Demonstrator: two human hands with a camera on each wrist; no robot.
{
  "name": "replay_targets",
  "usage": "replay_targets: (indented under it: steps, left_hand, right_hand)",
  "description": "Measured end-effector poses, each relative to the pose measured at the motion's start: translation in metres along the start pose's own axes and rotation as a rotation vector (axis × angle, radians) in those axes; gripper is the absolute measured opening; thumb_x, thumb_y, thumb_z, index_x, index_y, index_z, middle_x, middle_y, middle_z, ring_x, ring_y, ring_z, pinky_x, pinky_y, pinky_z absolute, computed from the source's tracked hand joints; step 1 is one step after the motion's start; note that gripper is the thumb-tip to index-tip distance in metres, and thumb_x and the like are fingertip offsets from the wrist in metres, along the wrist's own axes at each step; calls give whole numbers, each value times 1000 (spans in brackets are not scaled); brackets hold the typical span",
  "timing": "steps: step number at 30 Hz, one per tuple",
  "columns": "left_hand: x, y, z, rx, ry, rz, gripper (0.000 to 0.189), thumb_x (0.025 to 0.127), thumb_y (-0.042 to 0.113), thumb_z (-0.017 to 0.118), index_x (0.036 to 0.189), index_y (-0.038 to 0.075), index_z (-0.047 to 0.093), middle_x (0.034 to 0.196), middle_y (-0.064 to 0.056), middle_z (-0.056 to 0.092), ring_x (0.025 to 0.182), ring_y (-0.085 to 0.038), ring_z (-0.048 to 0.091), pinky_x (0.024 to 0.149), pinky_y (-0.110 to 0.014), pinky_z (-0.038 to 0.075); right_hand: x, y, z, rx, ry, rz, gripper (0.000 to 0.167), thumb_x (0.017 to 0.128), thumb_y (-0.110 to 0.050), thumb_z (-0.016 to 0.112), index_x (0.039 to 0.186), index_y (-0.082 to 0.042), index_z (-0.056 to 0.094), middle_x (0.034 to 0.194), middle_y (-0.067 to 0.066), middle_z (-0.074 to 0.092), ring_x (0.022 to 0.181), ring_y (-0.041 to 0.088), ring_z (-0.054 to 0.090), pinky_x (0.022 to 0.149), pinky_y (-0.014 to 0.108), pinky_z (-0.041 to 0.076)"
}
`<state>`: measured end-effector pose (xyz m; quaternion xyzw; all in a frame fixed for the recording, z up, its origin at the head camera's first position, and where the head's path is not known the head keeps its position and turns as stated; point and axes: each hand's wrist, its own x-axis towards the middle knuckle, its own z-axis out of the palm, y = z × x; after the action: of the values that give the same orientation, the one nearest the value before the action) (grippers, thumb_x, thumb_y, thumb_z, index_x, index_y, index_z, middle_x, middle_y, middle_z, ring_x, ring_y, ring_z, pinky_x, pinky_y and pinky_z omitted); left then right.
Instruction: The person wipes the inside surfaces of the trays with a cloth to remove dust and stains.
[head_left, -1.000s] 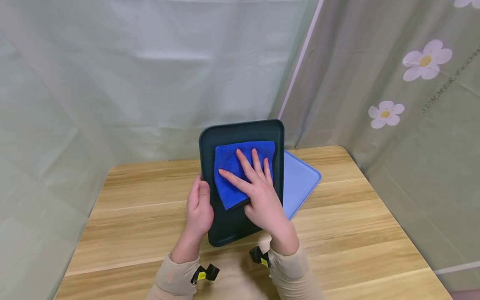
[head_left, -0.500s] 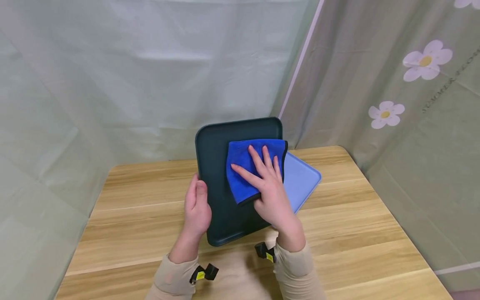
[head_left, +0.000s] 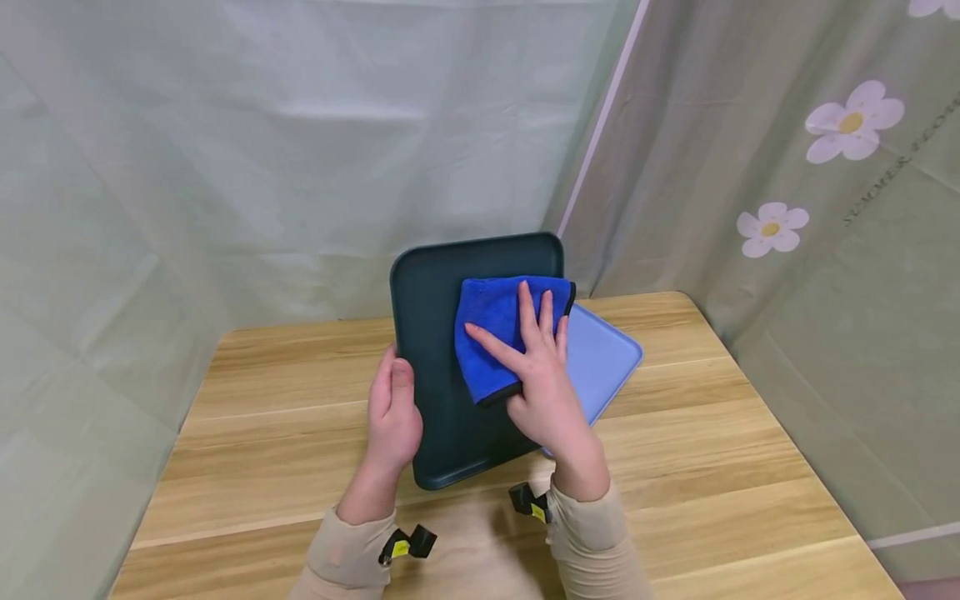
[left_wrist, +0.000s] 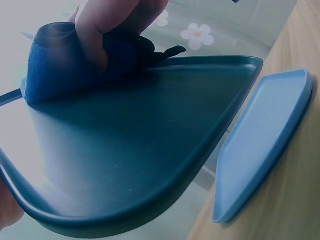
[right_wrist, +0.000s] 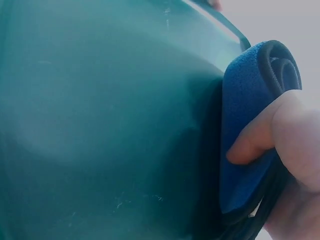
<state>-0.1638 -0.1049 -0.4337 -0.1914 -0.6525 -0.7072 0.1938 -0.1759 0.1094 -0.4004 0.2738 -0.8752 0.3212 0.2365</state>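
My left hand (head_left: 395,421) grips the left edge of a dark green rectangular tray (head_left: 426,333), which is tilted up above the table. Its thumb lies along the near side of the rim; the other fingers are mostly hidden behind. With fingers spread and straight, my right hand (head_left: 546,379) presses a blue cloth (head_left: 491,302) with black edging onto the tray's right half. The cloth (left_wrist: 55,70) looks folded over in the left wrist view. In the right wrist view my thumb (right_wrist: 255,140) bends against the cloth's side. One cloth corner hangs past the tray's right rim.
A light blue tray (head_left: 600,362) lies on the wooden table (head_left: 712,467) behind and right of the green one, partly covered by it. Pale curtains (head_left: 337,167) stand around the table's back and sides, with flowers printed on the right.
My right hand has slid the cloth rightward across the green tray to its right rim, then barely moved. The tray has shifted slightly left and up with my left hand.
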Motion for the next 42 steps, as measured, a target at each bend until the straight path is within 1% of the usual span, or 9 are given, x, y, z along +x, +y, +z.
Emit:
replay_targets:
  steps: [4,8,15,18,22,25,27,30,42]
  left_hand:
    - [-1,0,1,-7,12,-41,55,119,28,30,158,-11,37,155,-27,49,137,-17,52,117,-25,40]
    - [-2,0,1,12,43,-106,64,118,38,33,162,-10,32,161,-26,43,146,-25,44,121,-26,33]
    - [-3,1,0,35,79,-211,81,115,49,35,164,-13,18,172,-27,23,160,-40,20,129,-56,15]
    - [-2,2,0,22,82,-227,79,116,46,34,164,-13,14,174,-27,17,161,-39,14,129,-56,12]
    - [2,2,1,-40,73,-183,71,117,44,31,164,-9,25,166,-26,35,154,-37,33,127,-41,28]
    - [4,0,2,-107,54,-143,65,117,45,28,160,-3,36,154,-20,51,140,-34,50,115,-33,44]
    - [4,-1,2,-147,44,-132,64,117,47,26,158,0,39,148,-16,55,134,-31,55,110,-32,49]
    - [4,-1,2,-170,44,-131,62,117,48,27,158,3,41,146,-10,57,132,-29,56,107,-32,50]
    - [6,2,5,-186,41,-143,64,116,50,28,155,2,42,144,-12,56,130,-31,55,107,-34,49]
  right_hand:
    - [-1,-4,1,0,-50,1,111,66,27,54,156,-37,57,179,7,-10,160,43,-19,118,78,-8]
    - [-1,-8,1,-5,-92,-10,111,68,26,58,158,-40,54,179,7,-12,160,43,-20,117,80,-8]
    - [0,-15,5,-17,-145,-41,109,70,25,62,158,-39,54,179,7,-14,159,45,-20,116,81,-8]
    - [2,-20,10,-22,-171,-63,109,70,25,65,158,-39,54,179,8,-15,159,44,-21,116,80,-9]
    - [3,-25,15,-39,-190,-101,110,69,24,67,158,-39,54,179,9,-15,159,44,-22,117,80,-9]
    - [2,-28,18,-62,-196,-134,110,67,23,68,157,-39,55,179,11,-13,159,45,-20,116,82,-7]
    - [2,-29,21,-72,-200,-151,110,66,22,68,157,-38,56,179,12,-13,159,46,-19,115,83,-5]
    - [2,-30,23,-79,-202,-163,111,66,22,69,157,-39,55,179,12,-13,159,47,-19,115,83,-5]
    - [1,-26,22,-60,-178,-172,111,64,23,67,157,-38,56,179,10,-11,160,45,-18,116,82,-6]
